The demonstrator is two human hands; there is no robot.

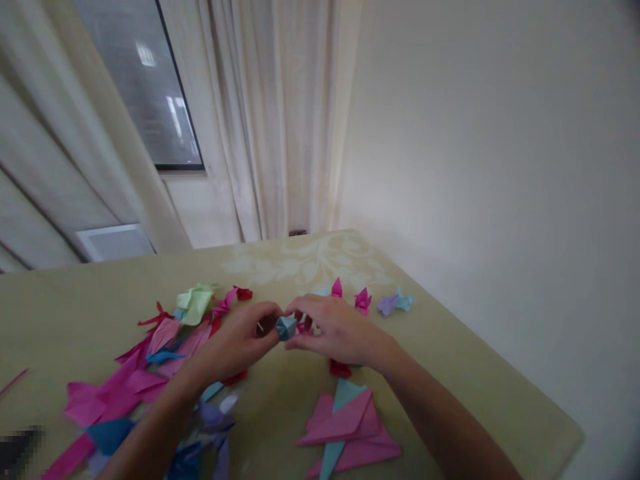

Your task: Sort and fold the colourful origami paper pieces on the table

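Between my two hands is a small light-blue folded paper piece (286, 328), raised over the table. My left hand (247, 335) pinches it from the left, thumb below and fingers curled above. From the other side my right hand (335, 327) grips it too, with thumb and fingers bent round its edge. Just behind it, near the right fingers, shows a bit of pink paper (303, 327); whether this is held or lies on the table I cannot tell. A red folded piece (340, 369) lies under the right wrist, partly covered.
On the left a pile of pink (117, 393), blue and green origami (196, 303) spreads over the table (440, 400). Pink and teal folded sheets (345, 430) lie in front. Small pink (363, 300) and lilac pieces (387, 305) stand beyond my right hand. A wall (500, 200) borders the right.
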